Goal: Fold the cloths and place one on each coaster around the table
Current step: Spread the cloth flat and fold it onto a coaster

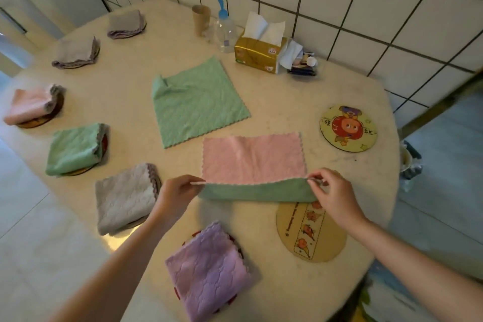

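Pink-green cloth [252,159] pinched at near corners by left hand [175,195] and right hand [333,195], stretched between them.

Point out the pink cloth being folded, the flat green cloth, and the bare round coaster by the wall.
pink cloth [252,159], head view, middle of top face
green cloth [198,102], head view, centre
round coaster [348,128], head view, printed middle

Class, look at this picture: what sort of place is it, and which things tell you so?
Probably a home kitchen or dining corner. A white tiled wall runs behind a pale table, which carries a tissue box, a plastic bottle and round coasters.
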`<action>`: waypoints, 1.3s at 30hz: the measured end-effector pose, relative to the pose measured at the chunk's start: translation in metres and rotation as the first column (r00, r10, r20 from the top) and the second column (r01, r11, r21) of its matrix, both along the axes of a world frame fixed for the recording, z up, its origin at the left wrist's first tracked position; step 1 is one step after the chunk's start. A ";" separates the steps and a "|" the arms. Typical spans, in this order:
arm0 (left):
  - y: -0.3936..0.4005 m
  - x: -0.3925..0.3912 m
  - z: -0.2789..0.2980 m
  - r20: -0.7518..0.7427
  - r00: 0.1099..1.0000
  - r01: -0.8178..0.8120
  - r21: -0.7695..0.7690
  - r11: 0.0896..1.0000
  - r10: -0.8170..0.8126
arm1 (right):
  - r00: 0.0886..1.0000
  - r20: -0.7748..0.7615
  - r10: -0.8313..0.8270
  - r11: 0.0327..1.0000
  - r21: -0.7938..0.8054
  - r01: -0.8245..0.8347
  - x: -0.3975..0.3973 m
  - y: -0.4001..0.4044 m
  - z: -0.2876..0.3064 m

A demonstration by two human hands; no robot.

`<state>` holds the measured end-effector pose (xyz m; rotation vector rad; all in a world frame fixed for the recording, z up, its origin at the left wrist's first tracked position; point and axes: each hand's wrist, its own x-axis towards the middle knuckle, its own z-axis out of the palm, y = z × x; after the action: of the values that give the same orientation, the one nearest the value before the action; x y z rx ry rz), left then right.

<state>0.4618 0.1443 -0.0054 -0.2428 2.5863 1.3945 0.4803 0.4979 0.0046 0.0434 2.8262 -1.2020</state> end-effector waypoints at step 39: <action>0.034 -0.097 -0.023 -0.085 0.961 -0.277 -0.312 0.909 0.264 | 0.965 -0.002 -0.262 0.955 0.142 0.259 -0.146 -0.012 -0.034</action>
<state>0.3645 0.1785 -0.0283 -0.6510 2.8941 1.0463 0.3346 0.4862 -0.0298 0.4452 2.9559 -1.0309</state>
